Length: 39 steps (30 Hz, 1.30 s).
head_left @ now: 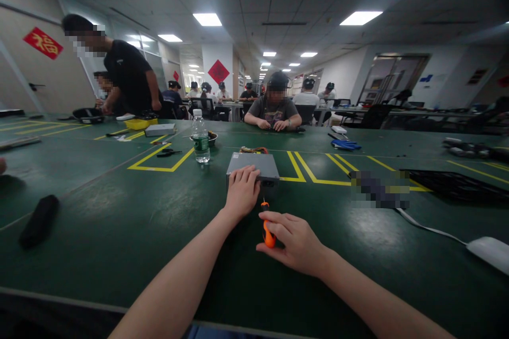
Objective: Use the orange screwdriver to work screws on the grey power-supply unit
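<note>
A grey metal computer power supply (254,161) sits on the green table in front of me, its coloured cables bunched behind it. My left hand (242,190) grips its near left side, fingers laid over the top edge. In my right hand (292,238) is an orange and black screwdriver (269,234), held between thumb and fingers. The thin shaft points away from me at the near face of the power supply, below the socket. Whether its tip sits in a screw is too small to tell.
A water bottle (201,137) stands left of the power supply, in front of a bowl (212,139). A black case (38,221) lies at left. On the right are a white device (491,253) with a cable and a black panel (457,184). A person sits opposite.
</note>
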Tool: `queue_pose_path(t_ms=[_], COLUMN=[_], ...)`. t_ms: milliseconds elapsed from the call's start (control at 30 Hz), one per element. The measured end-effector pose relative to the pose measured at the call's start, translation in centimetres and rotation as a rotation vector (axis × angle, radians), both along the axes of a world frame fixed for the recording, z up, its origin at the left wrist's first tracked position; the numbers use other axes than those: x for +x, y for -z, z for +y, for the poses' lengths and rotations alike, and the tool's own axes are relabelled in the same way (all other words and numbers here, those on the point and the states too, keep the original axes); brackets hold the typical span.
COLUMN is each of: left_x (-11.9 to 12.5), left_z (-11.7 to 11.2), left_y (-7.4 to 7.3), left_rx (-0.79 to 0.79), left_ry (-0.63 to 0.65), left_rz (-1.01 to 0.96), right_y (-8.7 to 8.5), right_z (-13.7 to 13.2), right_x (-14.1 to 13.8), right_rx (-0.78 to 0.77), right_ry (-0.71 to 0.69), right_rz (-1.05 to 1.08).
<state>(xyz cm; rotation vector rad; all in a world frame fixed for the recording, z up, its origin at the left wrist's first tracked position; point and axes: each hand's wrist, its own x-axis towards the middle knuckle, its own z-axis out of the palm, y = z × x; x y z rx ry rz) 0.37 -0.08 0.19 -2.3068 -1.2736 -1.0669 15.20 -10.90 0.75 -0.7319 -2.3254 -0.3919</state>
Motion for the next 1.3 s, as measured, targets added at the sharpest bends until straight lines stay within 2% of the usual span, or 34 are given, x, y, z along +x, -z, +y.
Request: queue_pose_path(t_ms=[167,267,400,500,667,767,867,1000,1133,1233,1300], left_x=[0.05,0.09,0.06,0.05,0.12,0.11,0.05,0.02,0.1,0.16,0.17], left_z=[0.04,0.08,0.08,0.07,0.15,0.22,0.21,0.15,0.14,0.14,0.15], left_y=[0.03,0.08,0.11,0.09,0.13,0.21,0.23,0.17,0.13,0.14,0.13], left_rx=[-0.005,0.004,0.008,0.014,0.019,0.025,0.027,0.022,0.021,0.025,0.026], left_ry=[0.006,0.001,0.0,0.0,-0.004,-0.003,0.001,0.004,-0.003,-0.005,-0.005], left_rz=[-0.002,-0.008,-0.006,-0.007,-0.01,-0.014,-0.012,-0.008,-0.008,-0.009,-0.007], right_y=[-0.61,-0.89,-0.35,-0.05,-0.6,-0.77,-0.49,-0.22,-0.64,-0.78,-0.6], right_z=[-0.77,-0.84,-0.27,-0.24,-0.89,-0.84,-0.51,-0.45,-0.86,-0.84,-0.6], right_x=[0.26,0.06,-0.08,0.08,0.25,0.18,0.14,0.17,0.14,0.1,0.12], right_rx=[-0.109,-0.074,-0.016,-0.067,-0.166,-0.111,-0.057,-0.12,-0.198,-0.155,-0.1], right_ry=[0.002,0.009,0.006,0.02,0.017,0.007,0.003,0.029,0.035,0.012,0.007], right_rz=[-0.058,-0.12,-0.022,0.015,-0.099,-0.128,-0.06,-0.027,-0.132,-0.176,-0.128])
